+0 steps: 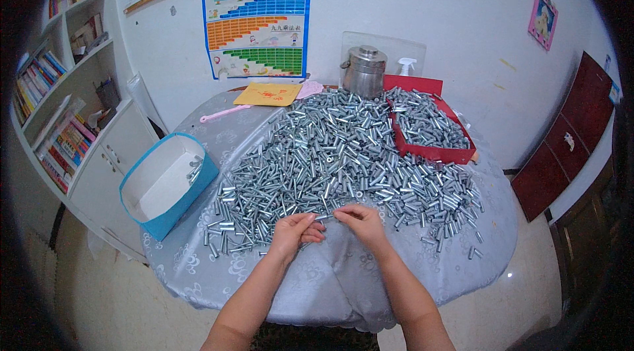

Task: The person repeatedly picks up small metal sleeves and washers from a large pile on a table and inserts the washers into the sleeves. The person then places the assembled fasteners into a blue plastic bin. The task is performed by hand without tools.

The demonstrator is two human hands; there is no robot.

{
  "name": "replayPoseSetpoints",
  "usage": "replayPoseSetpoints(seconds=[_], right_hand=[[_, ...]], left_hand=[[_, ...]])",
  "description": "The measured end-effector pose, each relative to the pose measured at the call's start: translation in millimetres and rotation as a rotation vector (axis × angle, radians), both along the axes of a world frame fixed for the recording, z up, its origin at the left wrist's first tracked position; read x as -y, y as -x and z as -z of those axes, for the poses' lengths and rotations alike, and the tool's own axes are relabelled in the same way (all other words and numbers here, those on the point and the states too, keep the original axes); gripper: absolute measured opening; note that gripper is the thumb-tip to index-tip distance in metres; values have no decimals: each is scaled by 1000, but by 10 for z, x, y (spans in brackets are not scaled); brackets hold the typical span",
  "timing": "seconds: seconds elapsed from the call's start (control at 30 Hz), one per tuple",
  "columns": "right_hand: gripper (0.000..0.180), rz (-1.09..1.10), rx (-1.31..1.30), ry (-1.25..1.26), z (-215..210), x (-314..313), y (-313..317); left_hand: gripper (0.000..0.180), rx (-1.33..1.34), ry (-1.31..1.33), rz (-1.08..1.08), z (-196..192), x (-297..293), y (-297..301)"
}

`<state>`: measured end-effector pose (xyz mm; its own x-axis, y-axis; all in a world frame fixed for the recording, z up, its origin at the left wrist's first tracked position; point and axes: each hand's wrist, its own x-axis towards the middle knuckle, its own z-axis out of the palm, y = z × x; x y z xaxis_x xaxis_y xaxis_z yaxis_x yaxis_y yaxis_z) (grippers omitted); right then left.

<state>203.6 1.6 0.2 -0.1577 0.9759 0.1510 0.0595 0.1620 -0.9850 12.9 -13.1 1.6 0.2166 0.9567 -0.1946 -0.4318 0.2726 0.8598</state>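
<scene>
A small, slim metal bolt (323, 217) spans the gap between my fingertips, just over the near edge of a large heap. My left hand (294, 235) pinches one end of it, with the other fingers curled. At its other end, the thumb and forefinger of my right hand (362, 223) are closed; whether a separate small part sits there is too small to tell. The heap of silver metal pieces (323, 146) spreads in front of both hands. Long thin bolts lie mostly at its left, and short tube-like sleeves (422, 196) mostly at its right.
A blue box with a white inside (170, 208) stands at the left edge of the cloth-covered table (317, 291), a few pieces in it. At the back right, a red box (436, 153) is full of sleeves. Behind the heap are a steel pot (365, 73) and a yellow envelope (267, 95).
</scene>
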Motion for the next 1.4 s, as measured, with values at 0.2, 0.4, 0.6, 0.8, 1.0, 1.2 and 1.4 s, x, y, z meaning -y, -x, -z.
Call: replayPoseSetpoints(seconds=[0.2, 0.4, 0.6, 0.8, 1.0, 1.2, 1.4], right_hand=[[17, 21, 211, -189, -233, 132, 137], [18, 11, 391, -264, -59, 40, 59], [19, -48, 788, -478, 41, 41, 84], [17, -35, 792, -470, 71, 25, 102], [16, 14, 705, -300, -41, 22, 29], [14, 70, 160, -175, -172, 19, -4], [15, -41, 116, -195, -110, 9, 27]], left_hand=[[23, 17, 13, -16, 17, 6, 6], [22, 82, -5, -72, -6, -10, 39], [21, 88, 21, -96, -37, -11, 53], [22, 80, 19, -88, -40, -6, 36], [22, 68, 19, -82, -34, -4, 47], [22, 26, 28, -19, -58, 4, 36], [23, 30, 24, 46, -29, 6, 23]])
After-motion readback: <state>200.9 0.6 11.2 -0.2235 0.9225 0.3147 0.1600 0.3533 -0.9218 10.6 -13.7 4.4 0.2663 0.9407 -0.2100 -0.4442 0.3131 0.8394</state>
